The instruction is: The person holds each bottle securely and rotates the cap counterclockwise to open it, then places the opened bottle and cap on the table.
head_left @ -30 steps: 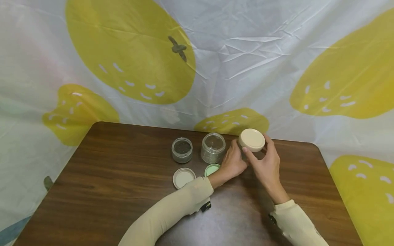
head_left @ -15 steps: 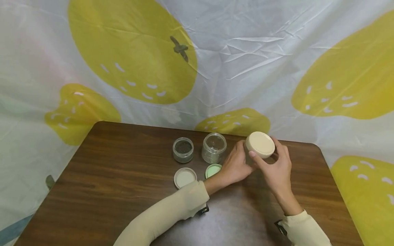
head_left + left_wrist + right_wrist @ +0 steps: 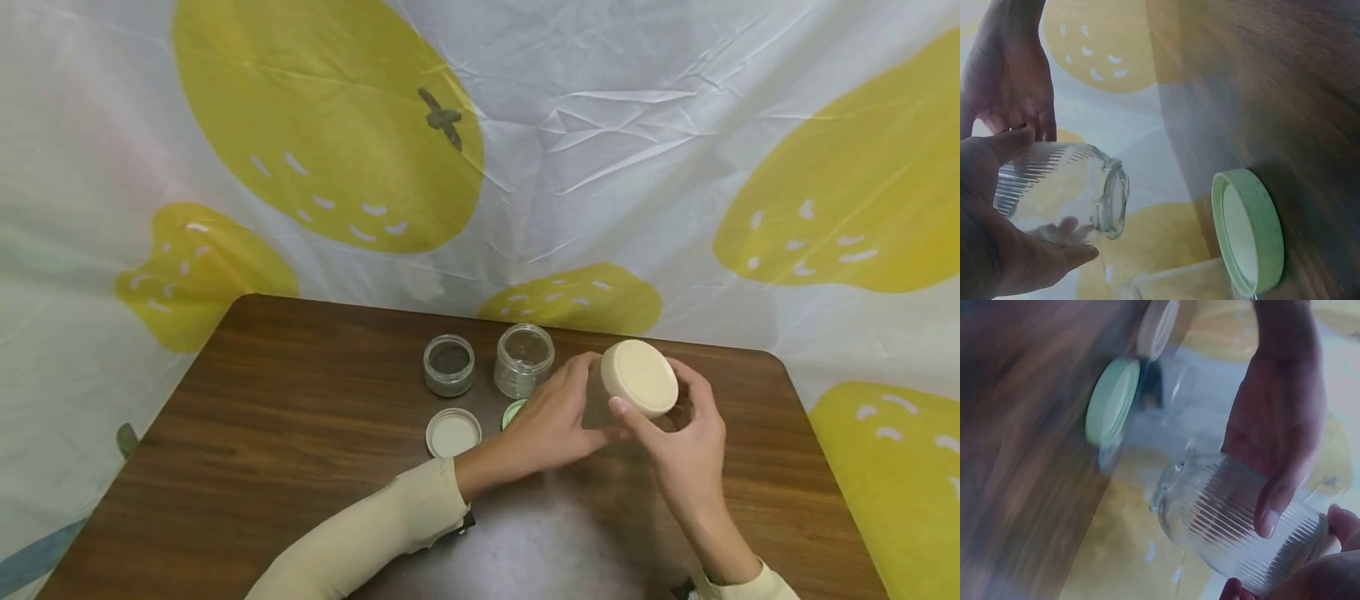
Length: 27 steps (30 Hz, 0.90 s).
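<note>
Table (image 3: 247, 433) spread below you | above it, your left hand (image 3: 551, 421) curved round a ribbed jar (image 3: 1222, 506) — your right hand (image 3: 692, 446), fingers half spread, gripped the edge of a cream lid (image 3: 640, 377) | a taller glass jar (image 3: 515, 379) and shorter jar (image 3: 448, 384) stood leftward | white lid (image 3: 453, 433) and green lid (image 3: 1267, 231) lay nearer
</note>
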{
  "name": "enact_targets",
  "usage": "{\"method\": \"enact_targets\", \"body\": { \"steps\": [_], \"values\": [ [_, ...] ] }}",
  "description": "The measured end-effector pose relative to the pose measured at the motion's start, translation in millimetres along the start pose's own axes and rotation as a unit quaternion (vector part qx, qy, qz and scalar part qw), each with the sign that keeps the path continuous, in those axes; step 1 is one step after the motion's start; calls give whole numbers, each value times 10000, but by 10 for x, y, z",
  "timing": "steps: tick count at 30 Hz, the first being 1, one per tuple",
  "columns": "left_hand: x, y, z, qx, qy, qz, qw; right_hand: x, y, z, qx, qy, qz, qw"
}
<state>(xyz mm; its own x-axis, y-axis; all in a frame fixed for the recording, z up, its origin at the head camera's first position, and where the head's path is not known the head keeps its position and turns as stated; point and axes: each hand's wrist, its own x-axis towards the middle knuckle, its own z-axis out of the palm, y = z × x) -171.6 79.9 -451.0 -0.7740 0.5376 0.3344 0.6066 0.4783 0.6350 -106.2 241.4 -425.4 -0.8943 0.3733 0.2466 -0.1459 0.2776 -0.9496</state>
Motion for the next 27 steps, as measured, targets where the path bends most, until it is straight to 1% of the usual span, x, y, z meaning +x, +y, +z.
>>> {"method": "enact_targets", "body": {
  "steps": [2, 5, 7, 11, 16, 19, 21, 24, 27],
  "values": [
    [-66, 2, -60, 145, 19, 122, 9998, -70, -57, 20, 289, -21, 126, 9995],
    [-164, -6, -139, 216, 44, 297, 9993, -174, -138, 61, 754, -39, 276, 9968],
    [-227, -13, -192, 229, 39, 388, 9990, -240, -173, 90, 953, -67, 357, 9948],
    [-357, -31, -309, 279, 74, 524, 9982, -369, -206, 145, 1153, -256, 498, 9918],
    [-525, -80, -436, 764, 135, 669, 9947, -504, -165, 236, 1322, -512, 506, 9886],
    [-633, -121, -516, 1126, 31, 717, 9910, -581, -112, 274, 1250, -761, 520, 9879],
    [-703, -145, -565, 1289, -62, 745, 9888, -631, -76, 286, 1065, -958, 532, 9883],
    [-807, -173, -620, 1427, -147, 758, 9867, -696, -23, 299, 812, -1247, 563, 9873],
    [-916, -194, -658, 1508, -146, 729, 9858, -749, 29, 333, 788, -1487, 584, 9840]
  ]
}}
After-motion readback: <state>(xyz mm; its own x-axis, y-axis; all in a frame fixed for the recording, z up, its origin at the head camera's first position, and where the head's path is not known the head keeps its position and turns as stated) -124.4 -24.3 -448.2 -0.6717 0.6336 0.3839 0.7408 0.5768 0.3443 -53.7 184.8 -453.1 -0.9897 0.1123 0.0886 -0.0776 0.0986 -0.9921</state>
